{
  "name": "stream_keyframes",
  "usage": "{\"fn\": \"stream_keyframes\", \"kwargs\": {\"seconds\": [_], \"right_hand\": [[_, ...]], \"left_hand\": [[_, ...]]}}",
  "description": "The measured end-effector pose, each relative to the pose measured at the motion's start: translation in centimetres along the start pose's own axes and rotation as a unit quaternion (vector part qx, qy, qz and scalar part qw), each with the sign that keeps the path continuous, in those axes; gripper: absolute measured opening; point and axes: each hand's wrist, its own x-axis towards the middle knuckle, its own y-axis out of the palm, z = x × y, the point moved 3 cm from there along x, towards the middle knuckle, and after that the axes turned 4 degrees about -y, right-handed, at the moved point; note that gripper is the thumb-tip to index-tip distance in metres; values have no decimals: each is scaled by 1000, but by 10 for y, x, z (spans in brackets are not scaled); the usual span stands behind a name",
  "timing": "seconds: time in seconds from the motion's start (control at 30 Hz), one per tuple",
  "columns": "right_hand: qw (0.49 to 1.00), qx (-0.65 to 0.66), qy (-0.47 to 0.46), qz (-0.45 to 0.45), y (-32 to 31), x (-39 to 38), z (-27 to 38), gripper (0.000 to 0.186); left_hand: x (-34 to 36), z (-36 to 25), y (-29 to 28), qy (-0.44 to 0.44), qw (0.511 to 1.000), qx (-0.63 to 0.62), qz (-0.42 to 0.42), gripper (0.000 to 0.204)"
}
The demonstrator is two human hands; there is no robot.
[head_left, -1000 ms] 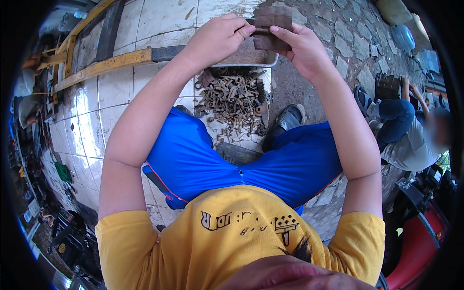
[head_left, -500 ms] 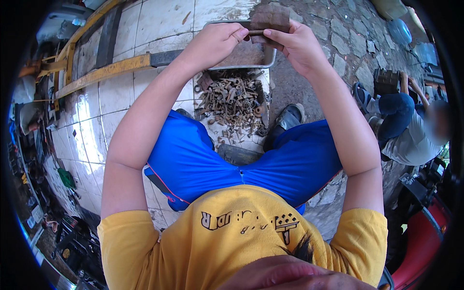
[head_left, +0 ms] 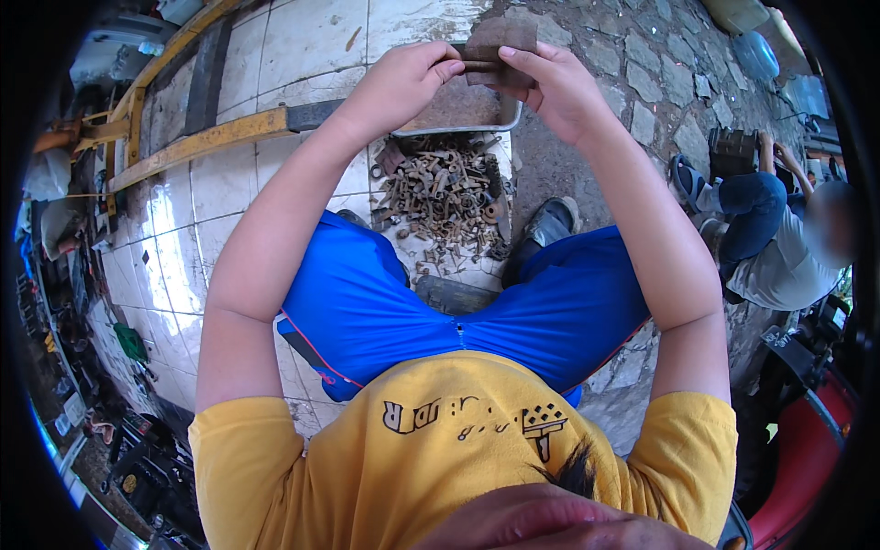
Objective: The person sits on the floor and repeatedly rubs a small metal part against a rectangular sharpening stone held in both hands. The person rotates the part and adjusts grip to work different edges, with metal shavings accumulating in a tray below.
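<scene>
Beyond the pile, both my hands are raised over a metal tray (head_left: 451,125). My left hand (head_left: 403,84) is closed, pinching the end of a thin, brownish rod-like part (head_left: 478,66), perhaps a bolt; its head is hidden. A worn brown sheet (head_left: 501,37), like sandpaper or cloth, lies against this part. My right hand (head_left: 557,88) grips the sheet, thumb on the near side and fingers partly hidden behind. Just this side of the tray, a heap of rusty bolts, nuts and washers (head_left: 445,197) covers the tiles between my feet.
A yellow and dark metal frame (head_left: 206,147) lies across the white tiles on the left. Stone paving (head_left: 642,82) runs along the right, where another person (head_left: 779,243) crouches by a dark crate (head_left: 733,151). A red curved panel (head_left: 797,467) stands at lower right.
The brown sheet and my right hand have shifted slightly left, closer to my left hand. My left hand has also moved a little left and still pinches the rod-like part.
</scene>
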Motion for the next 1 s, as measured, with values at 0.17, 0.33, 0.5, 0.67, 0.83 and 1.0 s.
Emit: {"fn": "stream_keyframes", "kwargs": {"seconds": [0.17,0.33,0.5,0.67,0.83,1.0], "right_hand": [[1000,23,-1,-8,-3,-1,7,30],[1000,-13,18,2,10,-5,6,30],[999,3,40,8,1,-1,0,33],[998,-1,65,-14,0,1,-4,31],[996,-55,69,-13,-6,5,-9,27],[993,-96,64,-13,-14,6,-7,27]], "left_hand": [[-1,-8,-1,29,999,15,-37,28],[-1,-6,-4,13,998,64,-18,27],[-2,-9,-3,7,999,42,-26,29],[-2,-10,-2,-24,999,36,-5,30],[-3,-11,-3,-19,999,45,1,32],[-3,-10,-1,5,1000,23,-16,31]]}}
